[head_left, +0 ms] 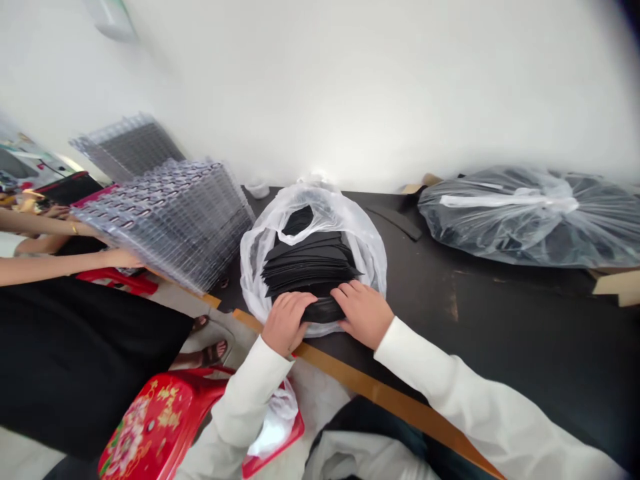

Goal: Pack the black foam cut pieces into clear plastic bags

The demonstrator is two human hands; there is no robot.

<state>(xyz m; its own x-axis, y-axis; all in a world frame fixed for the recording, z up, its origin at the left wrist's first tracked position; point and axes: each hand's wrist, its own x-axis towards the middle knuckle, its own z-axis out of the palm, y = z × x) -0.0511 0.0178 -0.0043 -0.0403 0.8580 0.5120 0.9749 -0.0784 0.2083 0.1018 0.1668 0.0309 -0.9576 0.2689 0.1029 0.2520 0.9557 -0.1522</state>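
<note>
An open white translucent plastic bag (370,243) sits on the dark table, its rim around stacks of thin black sheets (313,263). At the bag's near side, my left hand (290,321) and my right hand (363,312) are closed on the two ends of a bundle of black sheets (324,310). The fingers lie over the top of the bundle, with the thumbs on the near side. Above the stacks, one more black piece (299,220) shows partly under the bag's edge.
Stacked clear plastic trays (175,213) stand at the left, with another person's hands (117,260) at them. A tied bag (530,217) lies at the right. A black strip (397,221) lies on the table (500,320). Red stools (160,427) stand below the orange-brown edge.
</note>
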